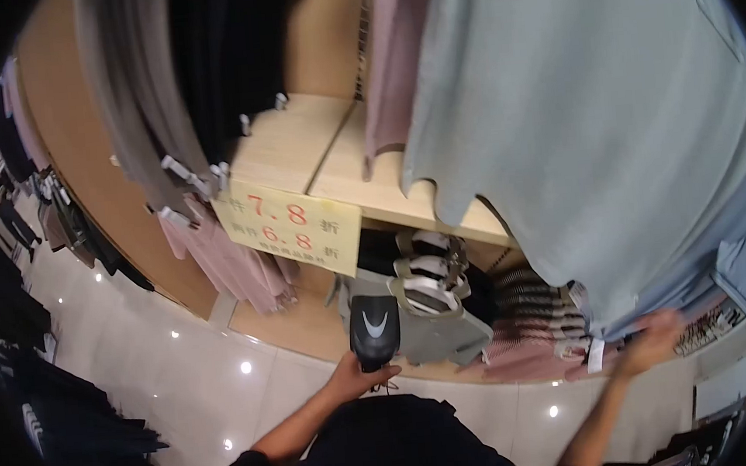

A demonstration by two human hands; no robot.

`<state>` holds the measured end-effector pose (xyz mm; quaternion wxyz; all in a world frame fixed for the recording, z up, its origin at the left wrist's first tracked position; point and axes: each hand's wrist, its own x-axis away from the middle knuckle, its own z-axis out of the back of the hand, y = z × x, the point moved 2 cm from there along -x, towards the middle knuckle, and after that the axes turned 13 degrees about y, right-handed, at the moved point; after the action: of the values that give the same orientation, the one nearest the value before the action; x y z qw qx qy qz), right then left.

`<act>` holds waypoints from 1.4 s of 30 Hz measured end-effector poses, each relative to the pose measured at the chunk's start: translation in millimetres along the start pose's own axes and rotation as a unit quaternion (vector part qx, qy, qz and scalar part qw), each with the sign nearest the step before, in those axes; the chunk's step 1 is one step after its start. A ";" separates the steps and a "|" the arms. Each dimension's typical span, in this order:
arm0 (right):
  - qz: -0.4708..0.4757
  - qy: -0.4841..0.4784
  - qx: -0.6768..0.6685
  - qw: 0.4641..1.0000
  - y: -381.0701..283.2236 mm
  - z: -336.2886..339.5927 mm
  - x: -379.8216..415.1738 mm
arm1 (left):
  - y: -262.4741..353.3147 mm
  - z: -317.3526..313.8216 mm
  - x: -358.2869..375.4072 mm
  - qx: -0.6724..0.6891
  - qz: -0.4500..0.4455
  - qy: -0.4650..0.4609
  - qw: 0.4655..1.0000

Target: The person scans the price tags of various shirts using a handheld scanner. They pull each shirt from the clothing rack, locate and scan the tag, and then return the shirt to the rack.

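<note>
My left hand (360, 378) is wrapped round the grip of a black barcode scanner (375, 331), which has a pale curved mark on its head. It is held in front of my body, below the shelf. My right hand (653, 342) reaches out to the right, smeared by motion, so I cannot tell how its fingers stand. It is close to the lower edge of a large light blue-grey garment (584, 129) hanging at the upper right. Left of that hand, a white tag (596, 356) dangles near folded pink clothes (531, 354).
A yellow price sign (291, 226) with red digits is fixed to the front of a wooden shelf (295, 134). Grey and black trousers (232, 60) hang above it. Under the shelf are pink garments (230, 257) and grey clothes (434, 342). Dark garments (82, 431) line the left side.
</note>
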<state>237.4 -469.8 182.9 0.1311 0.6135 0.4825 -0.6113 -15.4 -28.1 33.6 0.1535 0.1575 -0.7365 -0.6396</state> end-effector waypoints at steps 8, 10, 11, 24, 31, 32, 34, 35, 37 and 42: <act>-0.473 -0.470 -0.110 0.737 -162.0 36.5 245.0 | -11.5 -88.7 -0.7 -0.099 -0.022 -0.149 0.984; -0.439 -0.450 -0.104 0.770 -167.0 48.0 240.4 | -23.4 -115.2 7.4 -0.141 0.043 -0.239 0.960; -0.445 -0.441 -0.089 0.774 -168.7 53.8 240.1 | -29.5 -128.4 14.5 -0.160 0.070 -0.280 0.944; -0.590 -0.312 0.008 0.745 -154.0 182.1 316.2 | -111.9 -83.0 98.4 -0.300 -0.079 -0.280 0.908; -0.722 -0.394 0.023 0.568 -89.0 290.6 443.3 | -293.7 221.9 261.5 -0.484 0.051 0.040 0.872; -0.733 -0.399 0.050 0.548 -73.9 315.9 472.6 | -316.4 273.7 308.8 -0.520 0.093 0.069 0.846; -0.749 -0.395 0.096 0.523 -58.5 371.8 514.8 | -327.6 350.9 409.3 -0.556 0.319 0.121 0.758; -0.755 -0.386 0.114 0.518 -54.4 401.3 530.0 | -301.2 359.2 454.6 -0.515 0.430 0.182 0.719; -0.741 -0.432 0.223 0.464 -35.0 469.3 570.7 | -345.5 407.1 539.9 -0.529 0.465 0.152 0.694; -0.715 -0.480 0.255 0.440 -91.4 476.3 552.3 | -342.3 368.3 624.3 -0.391 0.421 0.205 0.792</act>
<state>-246.0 -543.3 -366.0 -0.3043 -0.3347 0.4321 -0.7801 -724.5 -11.5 -339.6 0.6038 -0.1144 -0.3686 -0.6975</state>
